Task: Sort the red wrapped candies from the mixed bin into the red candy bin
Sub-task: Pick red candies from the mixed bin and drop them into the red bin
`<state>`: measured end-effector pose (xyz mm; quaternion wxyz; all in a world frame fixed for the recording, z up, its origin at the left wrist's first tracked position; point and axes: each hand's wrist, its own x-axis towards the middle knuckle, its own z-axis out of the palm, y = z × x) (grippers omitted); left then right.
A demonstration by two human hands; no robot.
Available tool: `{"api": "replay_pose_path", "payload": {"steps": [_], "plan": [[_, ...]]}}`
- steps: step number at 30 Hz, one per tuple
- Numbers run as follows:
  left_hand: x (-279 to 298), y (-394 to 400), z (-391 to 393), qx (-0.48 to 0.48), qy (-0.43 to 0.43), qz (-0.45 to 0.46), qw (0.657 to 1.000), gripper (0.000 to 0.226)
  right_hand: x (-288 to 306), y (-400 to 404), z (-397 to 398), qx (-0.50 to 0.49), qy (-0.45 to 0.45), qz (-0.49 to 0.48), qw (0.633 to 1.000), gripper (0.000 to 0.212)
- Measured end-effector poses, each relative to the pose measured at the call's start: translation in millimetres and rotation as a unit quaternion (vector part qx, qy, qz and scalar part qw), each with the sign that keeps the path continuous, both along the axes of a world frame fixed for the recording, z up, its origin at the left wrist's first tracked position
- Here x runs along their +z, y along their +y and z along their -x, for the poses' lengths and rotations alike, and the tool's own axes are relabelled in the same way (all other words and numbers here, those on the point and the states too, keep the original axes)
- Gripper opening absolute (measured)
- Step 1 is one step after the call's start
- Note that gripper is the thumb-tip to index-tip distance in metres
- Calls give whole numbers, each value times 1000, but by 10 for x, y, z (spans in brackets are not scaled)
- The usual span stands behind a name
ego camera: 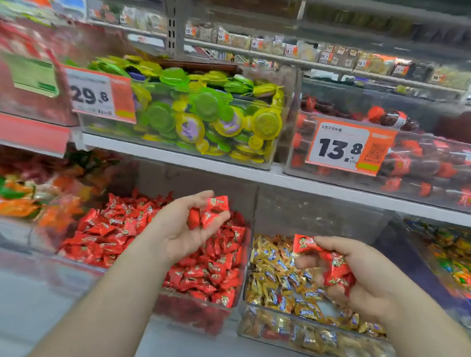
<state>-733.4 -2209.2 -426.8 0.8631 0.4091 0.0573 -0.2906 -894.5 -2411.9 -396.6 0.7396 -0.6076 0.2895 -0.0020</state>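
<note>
My left hand (187, 227) hovers palm-up over the red candy bin (193, 311), its curled fingers holding a few red wrapped candies (213, 211). The clear bin below is heaped with matching red candies. To its right is the mixed bin (315, 346), filled mostly with gold wrapped candies (275, 277). My right hand (360, 277) sits low in this bin, gripping a bunch of red wrapped candies (336, 270), one sticking out at the top left of the fist.
A white shelf edge (256, 174) runs just above both bins, carrying a bin of green and yellow round sweets (194, 112) and a bin of dark red-capped sweets (423, 162) with price tags. Bins of orange and mixed candies flank the lower row.
</note>
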Motion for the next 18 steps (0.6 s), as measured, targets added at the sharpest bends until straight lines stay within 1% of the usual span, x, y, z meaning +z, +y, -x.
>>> {"api": "replay_pose_path", "payload": {"steps": [3, 7, 10, 12, 13, 14, 15, 16, 17, 18], "plan": [[-74, 168, -158, 8, 26, 38, 999, 28, 166, 327, -251, 38, -2, 16, 999, 21], [-134, 295, -276, 9, 30, 50, 998, 37, 289, 693, -687, 66, 25, 37, 997, 24], [-92, 363, -277, 27, -4, 17, 999, 32, 254, 845, -973, 62, 43, 24, 997, 19], [-81, 378, -258, 57, -58, -45, 996, 18, 181, 890, -1140, 47, 43, -2, 998, 15], [-99, 372, -267, 79, -104, -110, 985, 12, 136, 904, -1203, 52, 42, -6, 998, 16], [-127, 368, -269, 93, -163, -196, 963, 10, 103, 926, -1239, 63, 45, -4, 997, 20], [-178, 361, -279, 93, -226, -281, 928, 18, 73, 941, -1264, 75, 51, 0, 996, 27], [-231, 354, -290, 87, -279, -345, 892, 31, 51, 954, -1270, 81, 57, 2, 995, 36], [-269, 352, -295, 76, -312, -386, 865, 42, 31, 963, -1270, 82, 59, 5, 995, 45], [-294, 351, -289, 63, -332, -414, 845, 48, 17, 964, -1259, 80, 55, 8, 995, 51]]}}
